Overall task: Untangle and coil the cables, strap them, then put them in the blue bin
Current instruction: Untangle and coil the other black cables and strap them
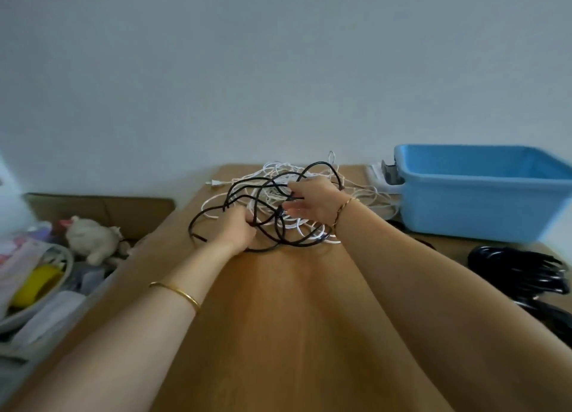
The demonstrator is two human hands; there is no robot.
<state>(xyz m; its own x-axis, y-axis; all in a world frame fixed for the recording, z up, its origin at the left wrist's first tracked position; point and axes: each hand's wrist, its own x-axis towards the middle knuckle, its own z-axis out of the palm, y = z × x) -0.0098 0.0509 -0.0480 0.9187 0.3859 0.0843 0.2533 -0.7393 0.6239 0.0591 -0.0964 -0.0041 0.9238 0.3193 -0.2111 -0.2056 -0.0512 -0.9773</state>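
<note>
Left of the blue bin, a tangle of black cable and white cable on the table. Left hand fisted around black strands. Right hand pinching a black loop, other fingers spread.

i see a black cable and a thin white cable knotted together in one loose heap on the far end of the wooden worktop. black loops arch up over the white strands. a white plug pokes out at the heap's far left. the blue bin sits to the right of the heap, open side up.
</note>
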